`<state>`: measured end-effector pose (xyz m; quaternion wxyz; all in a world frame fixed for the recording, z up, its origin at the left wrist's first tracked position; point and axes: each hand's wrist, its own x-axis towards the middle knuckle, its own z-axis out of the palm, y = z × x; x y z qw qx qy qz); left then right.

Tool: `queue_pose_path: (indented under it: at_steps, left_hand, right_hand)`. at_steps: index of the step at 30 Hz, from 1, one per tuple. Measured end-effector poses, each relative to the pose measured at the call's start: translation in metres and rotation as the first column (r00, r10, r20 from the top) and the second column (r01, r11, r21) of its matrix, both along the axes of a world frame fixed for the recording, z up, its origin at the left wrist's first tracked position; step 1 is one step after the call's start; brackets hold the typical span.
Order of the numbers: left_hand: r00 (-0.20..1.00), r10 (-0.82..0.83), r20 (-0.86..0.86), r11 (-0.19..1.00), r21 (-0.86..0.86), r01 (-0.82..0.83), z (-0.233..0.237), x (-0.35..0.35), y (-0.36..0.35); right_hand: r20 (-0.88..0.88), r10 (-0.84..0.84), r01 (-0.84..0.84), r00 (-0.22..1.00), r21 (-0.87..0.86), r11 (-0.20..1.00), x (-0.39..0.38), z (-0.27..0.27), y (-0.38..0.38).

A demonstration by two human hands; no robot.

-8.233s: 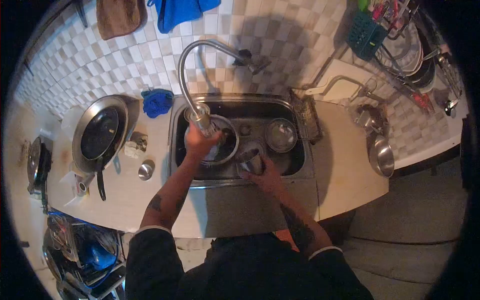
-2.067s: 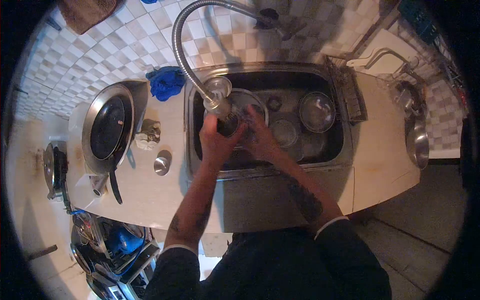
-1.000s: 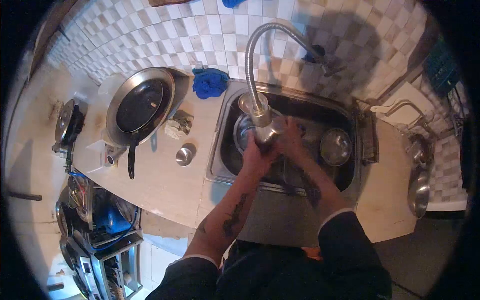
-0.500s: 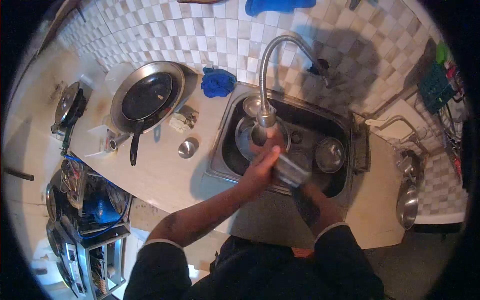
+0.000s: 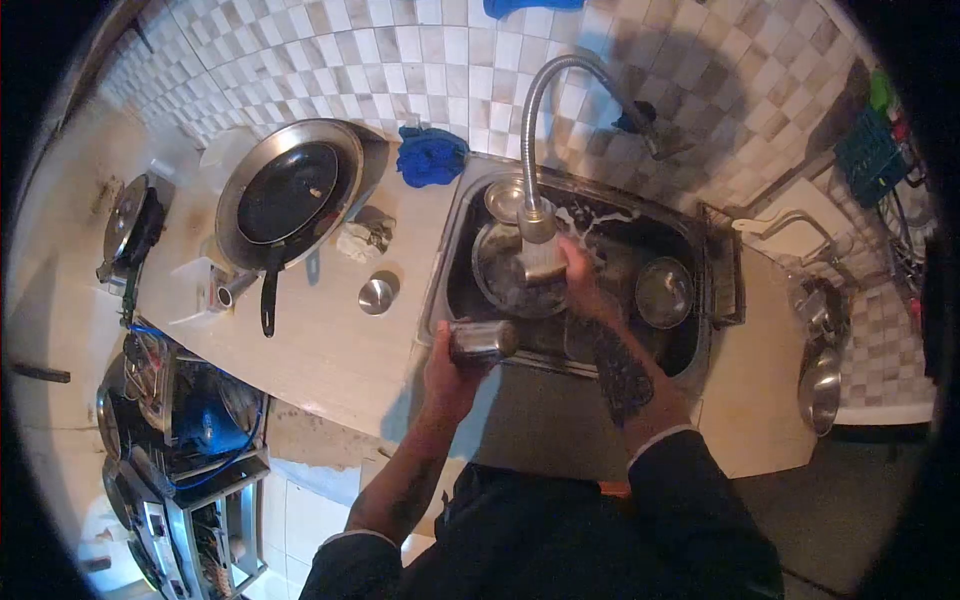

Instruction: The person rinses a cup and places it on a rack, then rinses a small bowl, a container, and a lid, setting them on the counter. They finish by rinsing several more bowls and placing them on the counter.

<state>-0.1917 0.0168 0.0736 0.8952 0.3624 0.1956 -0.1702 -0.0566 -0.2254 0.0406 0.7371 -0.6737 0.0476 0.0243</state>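
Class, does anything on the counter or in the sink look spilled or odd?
White streaks, perhaps splashed suds, stand out against the dark back of the sink. A crumpled wad looks stray, lying on the counter beside the pans.

A shiny, dark-silver cup (image 5: pixel 480 340), its sides straight, is held on its side in the left hand (image 5: pixel 449 378) above the near left edge of the sink (image 5: pixel 436 325), well apart from the tap's spout; which end is open cannot be told. A second shiny metal cup (image 5: pixel 543 262), partly hidden by the right hand (image 5: pixel 581 282), is directly below the spout (image 5: pixel 537 222), above the round metal pan (image 5: pixel 489 273) at the sink's left side.
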Motion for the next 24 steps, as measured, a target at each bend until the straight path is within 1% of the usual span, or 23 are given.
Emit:
queue_pose_path:
  at_steps: [1,2,3,4,6,8,9,10,12,13,14,15,16,18,19,20,21,23,24]
  left_hand:
    - [0.999,0.020,-0.042,0.998,-0.051,-0.022,0.002,0.001,0.001]
    - [0.995,0.042,-0.087,0.993,-0.105,-0.051,0.005,0.003,0.001]
    - [0.988,0.064,-0.138,0.984,-0.154,-0.085,0.006,0.002,0.001]
    - [0.989,0.073,-0.132,0.981,-0.171,-0.095,0.004,-0.001,0.002]
    - [0.991,0.084,-0.107,0.974,-0.201,-0.104,0.002,0.000,0.003]
    - [0.987,0.079,-0.137,0.972,-0.209,-0.107,0.002,-0.001,0.004]
    - [0.985,0.077,-0.152,0.971,-0.214,-0.109,0.002,-0.001,0.004]
    - [0.989,0.075,-0.130,0.974,-0.205,-0.101,0.002,-0.002,0.004]
    - [0.994,0.073,-0.082,0.979,-0.186,-0.087,0.001,-0.004,0.004]
    - [0.995,0.070,-0.072,0.978,-0.191,-0.082,-0.002,-0.004,0.003]
    - [0.996,0.065,-0.063,0.978,-0.195,-0.076,-0.006,-0.004,0.002]
    - [0.997,0.059,-0.055,0.978,-0.197,-0.068,-0.008,-0.005,0.001]
    - [0.997,0.053,-0.049,0.982,-0.179,-0.061,-0.007,-0.008,0.000]
    - [0.999,0.044,-0.029,0.988,-0.144,-0.048,-0.003,-0.008,-0.003]
    - [0.998,0.054,-0.046,0.984,-0.168,-0.061,0.001,-0.005,-0.003]
    - [0.996,0.065,-0.065,0.978,-0.193,-0.077,0.004,-0.004,-0.003]
    - [0.993,0.078,-0.088,0.971,-0.217,-0.096,0.005,-0.005,-0.003]
    - [0.998,0.024,0.065,0.998,0.056,-0.027,-0.009,-0.011,-0.002]
    - [0.989,-0.027,0.146,0.980,0.200,-0.003,-0.005,-0.007,0.000]
  right_hand:
    - [-0.160,-0.034,0.049,0.986,0.090,0.995,-0.006,0.017,0.004]
    - [-0.320,-0.049,0.107,0.946,0.167,0.980,-0.010,0.025,0.005]
    - [-0.283,-0.011,0.071,0.959,0.200,0.977,-0.015,0.025,0.006]
    - [-0.246,0.025,0.034,0.969,0.235,0.971,-0.022,0.025,0.007]
    - [-0.289,0.116,0.011,0.950,0.404,0.915,-0.023,0.018,0.005]
    - [-0.422,0.254,0.082,0.870,0.632,0.770,-0.016,-0.003,-0.010]
    - [-0.426,0.265,0.096,0.865,0.659,0.746,-0.017,0.003,-0.011]
    - [-0.429,0.278,0.109,0.859,0.685,0.720,-0.019,0.014,-0.010]
    - [-0.281,0.167,0.012,0.945,0.541,0.841,-0.020,0.031,0.003]
    - [-0.090,0.081,-0.048,0.993,0.322,0.945,-0.023,0.036,0.016]
    - [0.013,0.054,-0.055,0.998,0.123,0.991,-0.019,0.028,0.018]
    - [0.111,0.027,-0.018,0.993,-0.085,0.996,-0.015,0.020,0.021]
    - [0.104,0.011,0.015,0.995,-0.246,0.969,0.007,-0.015,0.017]
    - [0.166,-0.027,0.097,0.986,-0.431,0.897,0.011,-0.013,0.023]
    - [0.234,-0.040,0.146,0.971,-0.457,0.877,-0.003,0.025,0.040]
    - [0.298,-0.047,0.193,0.953,-0.480,0.856,-0.013,0.051,0.051]
    - [0.412,0.047,0.199,0.910,-0.536,0.821,-0.014,0.057,0.051]
    - [0.255,0.089,0.102,0.963,-0.650,0.753,-0.012,0.052,0.042]
    - [0.186,0.096,0.062,0.978,-0.694,0.717,-0.007,0.057,0.043]
